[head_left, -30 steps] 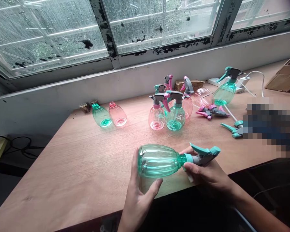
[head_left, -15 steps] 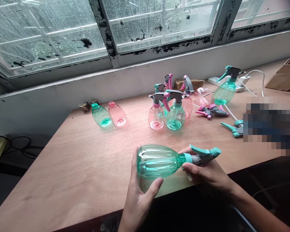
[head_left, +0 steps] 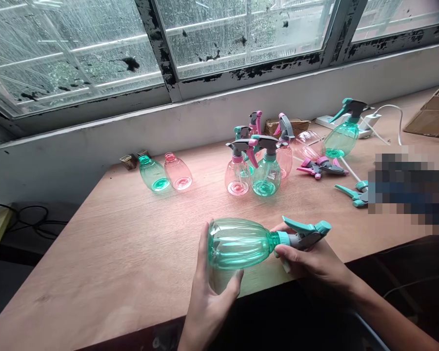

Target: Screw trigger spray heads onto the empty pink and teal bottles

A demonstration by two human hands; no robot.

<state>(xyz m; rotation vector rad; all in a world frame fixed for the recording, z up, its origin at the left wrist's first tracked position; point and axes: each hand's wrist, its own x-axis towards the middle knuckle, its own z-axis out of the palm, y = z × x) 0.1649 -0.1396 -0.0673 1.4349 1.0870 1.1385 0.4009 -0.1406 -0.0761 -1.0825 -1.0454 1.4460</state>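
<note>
A clear green spray bottle lies sideways in my hands above the near edge of the wooden table. My left hand cups the bottle's belly from below, thumb and fingers wrapped round it. My right hand is closed on the neck and on the teal and grey trigger head, which points right.
A cluster of pink and green spray bottles stands mid-table. Two headless bottles, a green headless bottle and a pink headless bottle, stand further left. Loose trigger heads lie at the right, near another green bottle, a power strip and cardboard.
The bottle has barely shifted; my left thumb has closed in slightly against its underside. The view has drifted a little.
</note>
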